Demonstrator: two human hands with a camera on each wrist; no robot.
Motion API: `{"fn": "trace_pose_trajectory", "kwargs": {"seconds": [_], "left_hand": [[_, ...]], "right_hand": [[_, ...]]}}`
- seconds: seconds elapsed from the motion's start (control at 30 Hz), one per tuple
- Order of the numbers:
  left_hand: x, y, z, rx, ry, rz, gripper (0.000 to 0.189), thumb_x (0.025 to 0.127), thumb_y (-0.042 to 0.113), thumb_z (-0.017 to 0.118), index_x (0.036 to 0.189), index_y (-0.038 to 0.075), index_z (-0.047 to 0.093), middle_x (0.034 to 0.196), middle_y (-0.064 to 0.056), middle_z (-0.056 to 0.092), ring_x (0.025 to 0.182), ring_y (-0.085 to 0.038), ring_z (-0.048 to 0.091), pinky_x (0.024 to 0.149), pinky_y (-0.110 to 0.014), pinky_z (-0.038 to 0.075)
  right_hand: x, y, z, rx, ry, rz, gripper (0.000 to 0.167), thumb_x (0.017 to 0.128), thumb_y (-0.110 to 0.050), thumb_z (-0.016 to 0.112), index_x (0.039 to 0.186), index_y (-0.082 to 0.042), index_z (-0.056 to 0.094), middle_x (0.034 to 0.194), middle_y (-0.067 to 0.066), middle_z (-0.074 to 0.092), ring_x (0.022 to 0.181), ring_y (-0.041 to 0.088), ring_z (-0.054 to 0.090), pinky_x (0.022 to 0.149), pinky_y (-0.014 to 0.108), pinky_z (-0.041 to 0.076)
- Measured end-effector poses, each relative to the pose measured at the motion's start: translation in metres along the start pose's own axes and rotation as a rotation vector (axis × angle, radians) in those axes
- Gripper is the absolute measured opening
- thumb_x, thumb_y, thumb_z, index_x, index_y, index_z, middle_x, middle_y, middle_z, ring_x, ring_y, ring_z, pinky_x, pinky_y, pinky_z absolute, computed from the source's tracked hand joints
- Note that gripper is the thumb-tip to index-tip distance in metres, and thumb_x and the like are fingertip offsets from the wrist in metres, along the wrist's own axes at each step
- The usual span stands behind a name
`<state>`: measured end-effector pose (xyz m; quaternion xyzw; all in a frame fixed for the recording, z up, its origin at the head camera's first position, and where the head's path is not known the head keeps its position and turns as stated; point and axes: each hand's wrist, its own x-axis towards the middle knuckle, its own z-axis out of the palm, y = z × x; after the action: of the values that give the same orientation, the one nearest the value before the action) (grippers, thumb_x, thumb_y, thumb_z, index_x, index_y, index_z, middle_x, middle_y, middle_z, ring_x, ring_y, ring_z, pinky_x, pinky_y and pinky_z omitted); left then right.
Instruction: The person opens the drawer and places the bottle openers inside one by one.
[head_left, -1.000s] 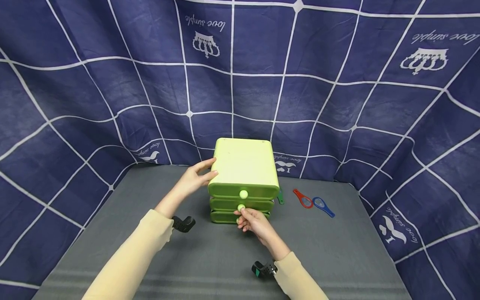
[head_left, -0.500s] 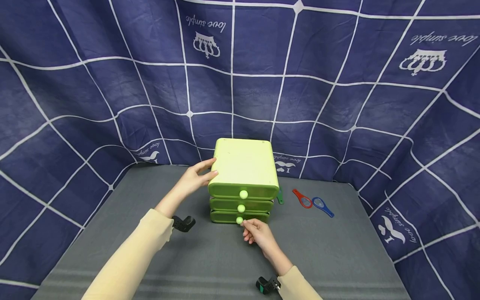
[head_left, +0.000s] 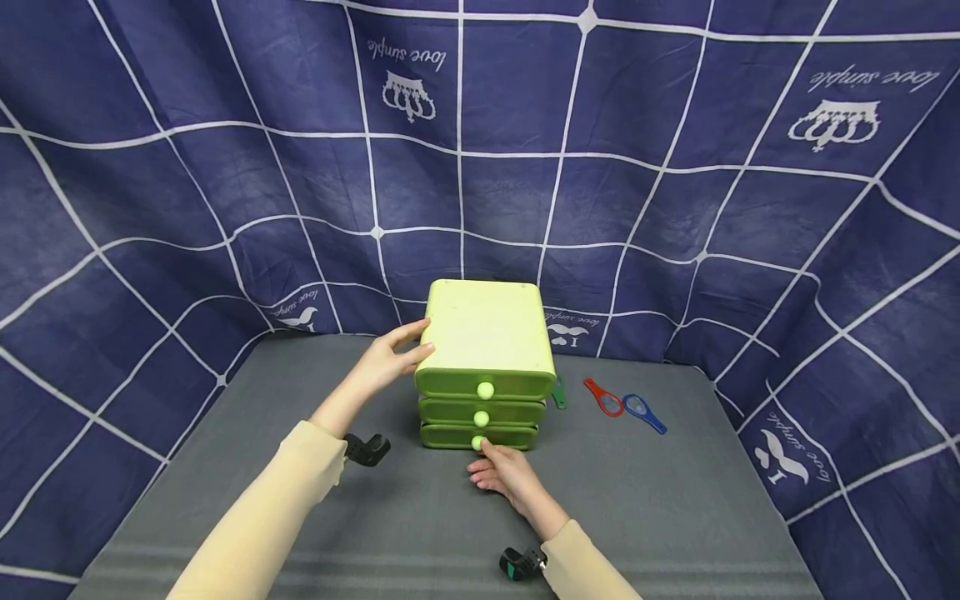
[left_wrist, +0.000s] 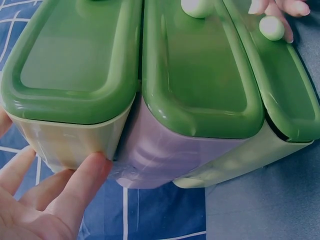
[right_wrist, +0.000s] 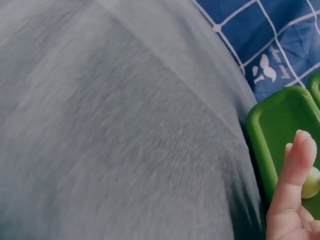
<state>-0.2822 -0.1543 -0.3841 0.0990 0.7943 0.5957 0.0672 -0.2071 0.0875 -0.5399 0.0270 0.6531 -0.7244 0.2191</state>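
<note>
Standing upright near the back of the grey desk (head_left: pixel 645 517) is a green cabinet (head_left: pixel 487 325) of three stacked drawers, its pale top facing up and its round knobs facing the person seated or standing before it. The left hand (head_left: pixel 384 362) rests against the cabinet's left side near the top, its fingers spread apart, with tips touching the wall and upper edge. The right hand (head_left: pixel 512 481) is down at the bottom drawer (head_left: pixel 512 436), its thumb at the bottom knob (head_left: pixel 477 442) and its other fingers reaching out lower, apart from the thumb; I cannot tell whether they pinch the knob. Above it are the middle knob (head_left: pixel 481 419) and the top knob (head_left: pixel 486 390), both free of the hands. Right of the cabinet, a red magnifier (head_left: pixel 604 398) and a blue magnifier (head_left: pixel 645 413) lie close together, while a green handle (head_left: pixel 560 395) shows partly from behind the cabinet's right side. Cream sleeves (head_left: pixel 262 508) cover both arms, a black bracket (head_left: pixel 367 450) sits at each wrist, and a blue curtain (head_left: pixel 408 192) with white lines hangs behind.
</note>
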Motion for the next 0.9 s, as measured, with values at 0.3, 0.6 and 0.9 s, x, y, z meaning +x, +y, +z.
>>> {"fn": "trace_pose_trajectory", "kwargs": {"seconds": [0.3,0.6,0.9], "left_hand": [[-0.001,-0.001,0.002,0.003,-0.003,0.007,0.062,0.098,0.024,0.064,0.152,0.011,0.038,0.155,-0.017,0.039,0.134,-0.036,0.048,0.099,-0.041,0.054],[-0.001,0.000,0.000,0.003,0.000,-0.004,0.062,0.098,0.025,0.064,0.153,0.012,0.038,0.155,-0.017,0.038,0.134,-0.036,0.049,0.099,-0.040,0.054],[-0.001,0.001,-0.001,0.004,-0.003,0.002,0.062,0.098,0.025,0.063,0.153,0.012,0.038,0.156,-0.017,0.038,0.137,-0.035,0.045,0.100,-0.041,0.053]], "right_hand": [[0.011,0.006,0.000,0.326,-0.039,0.084,0.037,0.104,-0.033,0.051,0.117,0.002,0.049,0.088,0.003,0.069,0.082,0.009,0.070,0.081,0.022,0.059],[0.013,0.007,-0.001,0.408,-0.060,0.077,0.028,0.104,-0.028,0.051,0.107,-0.001,0.056,0.087,0.002,0.072,0.083,0.009,0.070,0.082,0.021,0.059],[0.003,0.009,0.002,0.436,-0.049,0.092,0.023,0.102,-0.028,0.057,0.105,-0.006,0.059,0.087,0.001,0.072,0.081,0.007,0.070,0.081,0.020,0.058]]}}
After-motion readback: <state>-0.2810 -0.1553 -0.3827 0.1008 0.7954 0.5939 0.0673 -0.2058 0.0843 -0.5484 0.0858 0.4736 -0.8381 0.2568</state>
